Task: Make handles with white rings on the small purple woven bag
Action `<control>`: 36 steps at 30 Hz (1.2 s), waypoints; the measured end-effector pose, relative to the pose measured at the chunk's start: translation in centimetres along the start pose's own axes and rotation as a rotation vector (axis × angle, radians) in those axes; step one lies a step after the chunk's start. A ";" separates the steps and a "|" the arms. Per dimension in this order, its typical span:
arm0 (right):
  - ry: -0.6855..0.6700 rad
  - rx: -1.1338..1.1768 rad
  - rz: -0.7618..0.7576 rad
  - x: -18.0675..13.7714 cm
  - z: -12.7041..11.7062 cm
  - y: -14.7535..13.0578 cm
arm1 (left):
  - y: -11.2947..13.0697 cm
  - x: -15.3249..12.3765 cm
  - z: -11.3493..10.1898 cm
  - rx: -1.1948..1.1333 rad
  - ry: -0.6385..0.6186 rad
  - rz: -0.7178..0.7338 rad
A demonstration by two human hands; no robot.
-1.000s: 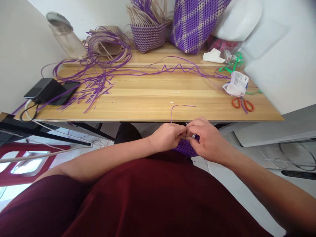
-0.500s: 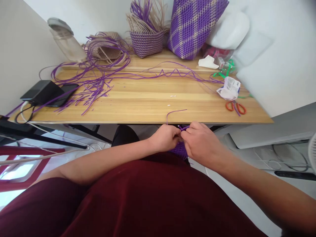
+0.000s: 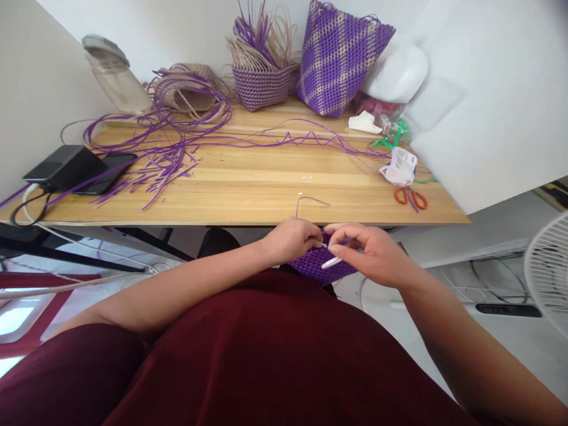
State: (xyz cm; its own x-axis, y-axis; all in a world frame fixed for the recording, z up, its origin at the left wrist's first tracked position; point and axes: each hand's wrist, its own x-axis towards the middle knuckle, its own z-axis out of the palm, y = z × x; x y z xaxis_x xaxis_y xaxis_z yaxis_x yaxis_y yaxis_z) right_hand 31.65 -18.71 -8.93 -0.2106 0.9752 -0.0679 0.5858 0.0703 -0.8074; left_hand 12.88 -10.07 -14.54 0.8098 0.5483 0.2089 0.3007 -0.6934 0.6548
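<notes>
Wooden desk (image 3: 248,192) ahead, purple weaving (image 3: 305,265) below its front edge — over your lap.
Your left hand (image 3: 293,241) pinches the weaving's upper edge; your right hand (image 3: 371,254) grips a white stick (image 3: 331,262) between thumb and fingers — it lies over the weaving, just left of those fingertips, long axis slanting down-left.

the left hand (image 3: 293,239) and right hand (image 3: 377,254) hide part of the upper edge of the purple weaving (image 3: 310,263); one end of the white tool (image 3: 331,262) is too small to make out. the white packet (image 3: 402,168) covers the scissors' blades, its print unreadable. the right edge cuts off the fan (image 3: 552,272).
</notes>
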 end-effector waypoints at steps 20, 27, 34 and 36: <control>-0.200 0.082 -0.054 -1.0 0.7 3.8 | 1.8 1.1 -4.5 0.401 -0.277 -0.044; -0.109 0.112 -0.157 -0.2 0.0 1.3 | 4.3 2.7 -5.1 0.599 -0.126 0.199; 0.120 0.805 -0.121 1.3 2.2 1.4 | 2.7 2.2 -6.0 0.709 -0.034 0.173; 0.127 0.907 -0.129 1.2 3.0 1.9 | 1.3 1.3 -5.6 0.680 -0.033 0.067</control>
State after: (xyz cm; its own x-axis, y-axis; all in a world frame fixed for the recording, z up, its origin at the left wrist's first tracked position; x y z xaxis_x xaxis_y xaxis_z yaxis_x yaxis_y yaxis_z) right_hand 30.19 -18.04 -12.31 -0.1132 0.9906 0.0762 -0.2848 0.0411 -0.9577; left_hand 11.54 -7.61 -9.38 0.8491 0.4873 0.2040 0.4907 -0.8705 0.0371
